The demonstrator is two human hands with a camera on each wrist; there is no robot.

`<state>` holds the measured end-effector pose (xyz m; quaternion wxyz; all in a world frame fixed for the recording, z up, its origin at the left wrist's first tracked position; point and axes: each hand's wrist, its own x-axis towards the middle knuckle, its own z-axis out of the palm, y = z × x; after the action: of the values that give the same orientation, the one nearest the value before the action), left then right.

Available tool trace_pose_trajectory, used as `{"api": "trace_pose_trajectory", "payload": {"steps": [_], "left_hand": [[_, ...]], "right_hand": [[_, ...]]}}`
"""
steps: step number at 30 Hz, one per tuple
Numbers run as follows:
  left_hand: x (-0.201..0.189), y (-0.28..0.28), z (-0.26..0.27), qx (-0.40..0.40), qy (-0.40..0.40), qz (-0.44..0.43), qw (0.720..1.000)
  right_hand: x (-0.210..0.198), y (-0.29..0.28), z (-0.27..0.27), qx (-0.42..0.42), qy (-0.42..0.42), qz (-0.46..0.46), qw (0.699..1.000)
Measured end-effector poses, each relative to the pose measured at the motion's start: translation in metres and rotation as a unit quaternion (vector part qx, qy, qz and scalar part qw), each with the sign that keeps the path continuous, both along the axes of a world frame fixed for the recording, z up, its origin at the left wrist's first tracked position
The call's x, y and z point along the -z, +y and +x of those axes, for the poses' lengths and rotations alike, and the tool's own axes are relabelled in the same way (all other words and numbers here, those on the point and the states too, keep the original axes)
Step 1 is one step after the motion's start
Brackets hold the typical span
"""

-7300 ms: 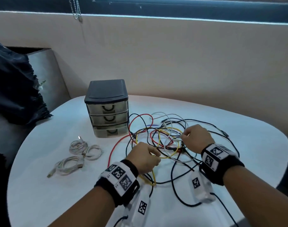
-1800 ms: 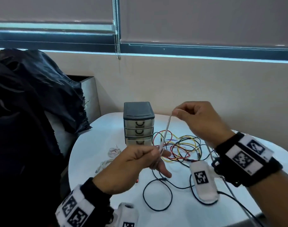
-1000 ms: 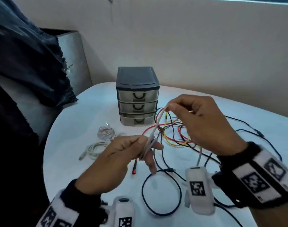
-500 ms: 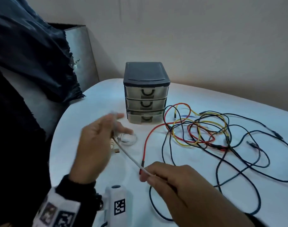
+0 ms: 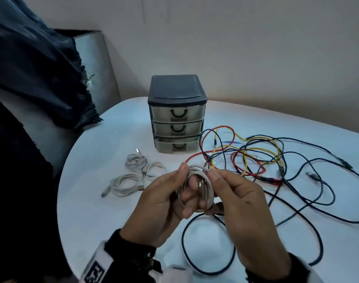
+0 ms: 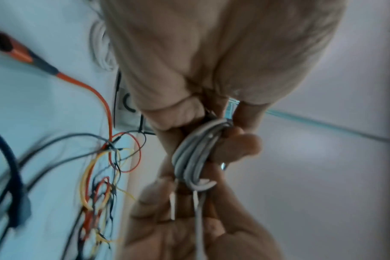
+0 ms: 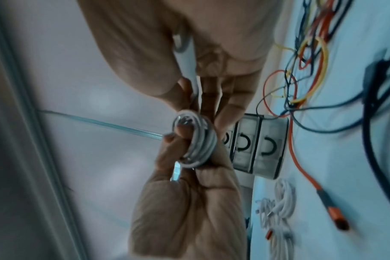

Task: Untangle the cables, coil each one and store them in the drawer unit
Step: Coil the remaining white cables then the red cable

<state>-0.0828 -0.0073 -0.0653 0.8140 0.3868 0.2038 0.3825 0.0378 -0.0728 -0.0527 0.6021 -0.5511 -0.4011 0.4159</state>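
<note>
A white cable (image 5: 203, 186) is wound in a coil around the fingers of my left hand (image 5: 174, 199), above the table's front. My right hand (image 5: 231, 193) pinches the coil's top strand between thumb and forefinger. The left wrist view shows the coil (image 6: 194, 158) held between both hands; the right wrist view shows the coil (image 7: 196, 140) too. A tangle of red, yellow and dark cables (image 5: 252, 158) lies on the white table (image 5: 105, 211) to the right. The dark-topped drawer unit (image 5: 176, 111) stands behind, all three drawers closed.
Three coiled white cables (image 5: 137, 172) lie on the table left of the hands. A long dark cable (image 5: 309, 201) loops across the right and front of the table. A dark cloth (image 5: 31, 64) hangs over a chair at the left.
Half a second ago the white cable ran stretched between my two hands; now it is wound into a coil on my left fingers, and my right hand has come up to it.
</note>
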Motion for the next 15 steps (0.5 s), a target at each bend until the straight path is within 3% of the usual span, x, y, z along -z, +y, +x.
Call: {"api": "trace_pose_trajectory", "payload": {"steps": [4, 8, 12, 13, 15], "left_hand": [[-0.001, -0.005, 0.009, -0.072, 0.098, 0.073, 0.990], [0.002, -0.003, 0.010, -0.127, 0.182, 0.177, 0.959], [0.001, 0.004, -0.002, -0.153, 0.206, 0.163, 0.953], [0.002, 0.005, -0.005, -0.155, 0.198, 0.143, 0.957], [0.006, 0.007, -0.008, -0.152, 0.166, 0.103, 0.969]], "right_hand": [[0.004, 0.002, 0.003, 0.002, 0.007, -0.021, 1.000], [0.004, 0.004, 0.010, -0.015, 0.007, -0.013, 1.000], [0.003, 0.002, 0.011, -0.074, 0.014, -0.006, 0.997], [0.004, 0.001, 0.011, -0.081, -0.019, -0.007, 0.996], [0.009, 0.002, 0.017, -0.072, -0.178, -0.012, 0.981]]}}
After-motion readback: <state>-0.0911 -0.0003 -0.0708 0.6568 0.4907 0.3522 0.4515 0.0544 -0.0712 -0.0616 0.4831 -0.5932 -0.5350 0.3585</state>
